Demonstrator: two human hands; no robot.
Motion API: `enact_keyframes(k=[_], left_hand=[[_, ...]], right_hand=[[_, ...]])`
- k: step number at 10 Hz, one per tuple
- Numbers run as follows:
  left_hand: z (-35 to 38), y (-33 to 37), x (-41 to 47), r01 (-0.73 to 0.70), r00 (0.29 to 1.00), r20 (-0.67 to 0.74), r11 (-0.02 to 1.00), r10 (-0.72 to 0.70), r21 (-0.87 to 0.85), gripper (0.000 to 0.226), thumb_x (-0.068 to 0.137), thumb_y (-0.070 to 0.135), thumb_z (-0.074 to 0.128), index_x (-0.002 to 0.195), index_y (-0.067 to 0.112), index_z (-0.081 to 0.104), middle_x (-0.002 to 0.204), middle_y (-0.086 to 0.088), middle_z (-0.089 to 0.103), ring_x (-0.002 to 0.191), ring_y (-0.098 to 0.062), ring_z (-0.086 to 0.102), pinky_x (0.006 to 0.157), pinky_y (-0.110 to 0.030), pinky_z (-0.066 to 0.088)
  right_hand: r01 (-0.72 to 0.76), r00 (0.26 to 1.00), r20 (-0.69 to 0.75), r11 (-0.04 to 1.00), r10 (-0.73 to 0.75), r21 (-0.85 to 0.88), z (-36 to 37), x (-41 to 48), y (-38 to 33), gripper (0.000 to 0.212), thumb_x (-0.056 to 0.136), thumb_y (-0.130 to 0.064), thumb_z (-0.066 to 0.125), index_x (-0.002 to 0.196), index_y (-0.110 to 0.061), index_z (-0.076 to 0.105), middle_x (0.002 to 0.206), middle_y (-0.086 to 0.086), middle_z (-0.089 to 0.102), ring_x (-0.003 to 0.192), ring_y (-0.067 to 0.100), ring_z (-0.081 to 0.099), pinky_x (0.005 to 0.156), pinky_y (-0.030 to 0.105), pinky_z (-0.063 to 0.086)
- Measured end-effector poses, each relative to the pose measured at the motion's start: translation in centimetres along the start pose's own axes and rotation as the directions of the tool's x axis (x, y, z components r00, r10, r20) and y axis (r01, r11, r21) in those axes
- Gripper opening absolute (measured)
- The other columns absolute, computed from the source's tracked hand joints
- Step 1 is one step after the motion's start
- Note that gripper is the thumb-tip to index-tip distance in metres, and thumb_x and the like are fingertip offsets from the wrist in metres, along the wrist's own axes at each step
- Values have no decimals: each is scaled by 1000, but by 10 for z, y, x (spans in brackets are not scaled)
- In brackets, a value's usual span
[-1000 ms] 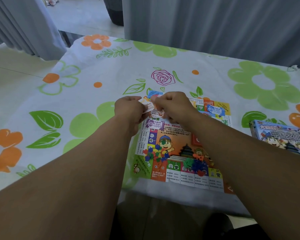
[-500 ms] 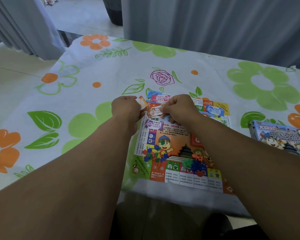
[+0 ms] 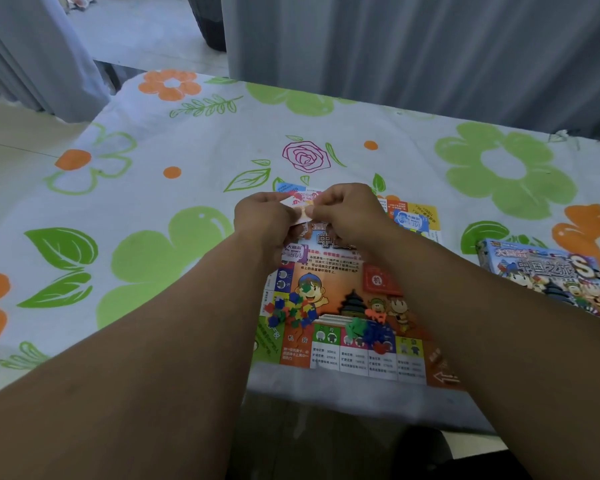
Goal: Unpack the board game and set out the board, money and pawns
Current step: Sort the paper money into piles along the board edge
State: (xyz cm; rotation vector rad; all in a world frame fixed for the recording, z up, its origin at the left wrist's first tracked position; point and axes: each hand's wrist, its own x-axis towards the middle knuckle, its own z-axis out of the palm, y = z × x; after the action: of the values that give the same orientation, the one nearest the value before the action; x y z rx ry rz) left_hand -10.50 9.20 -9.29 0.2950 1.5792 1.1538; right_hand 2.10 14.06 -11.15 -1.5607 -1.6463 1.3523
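Both hands meet over the far part of the board (image 3: 340, 268). The left hand (image 3: 260, 216) and the right hand (image 3: 347, 213) have their fingers curled, pinching the notes (image 3: 300, 211) between them. Pawns (image 3: 291, 311) lie heaped on the board's near left. The box (image 3: 548, 271) sits at the right.

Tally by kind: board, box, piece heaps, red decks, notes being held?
Board: 1
Box: 1
Piece heaps: 2
Red deck: 1
Held note: 1
Total: 6
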Motion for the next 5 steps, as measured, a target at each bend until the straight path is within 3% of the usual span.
enact_keyframes(k=[2,4,5], left_hand=[[18,-6,6,-53,998,15,999,53,-14,34,94,-6,48,124,4,60,107,-18,68,85,-28,68,83,-44,60],[28,-14,12,-55,998,4,998,55,27,24,93,-5,50,110,7,63,108,-18,69,92,-32,70,85,-48,59],[33,-14,13,-22,999,-24,1000,22,7,26,97,-7,47,112,7,64,95,-9,69,70,-22,67,79,-41,62]], right_hand=[[-96,989,-99,988,108,121,-28,6,10,11,89,-10,72,90,-1,65,75,13,62,49,17,45,41,22,37],[-155,939,-287,977,192,146,-55,16,25,12,89,-8,70,94,2,67,78,16,67,46,13,51,40,21,35],[-177,925,-323,980,198,95,-57,21,32,15,88,-11,73,87,3,68,80,21,71,48,17,55,43,26,43]])
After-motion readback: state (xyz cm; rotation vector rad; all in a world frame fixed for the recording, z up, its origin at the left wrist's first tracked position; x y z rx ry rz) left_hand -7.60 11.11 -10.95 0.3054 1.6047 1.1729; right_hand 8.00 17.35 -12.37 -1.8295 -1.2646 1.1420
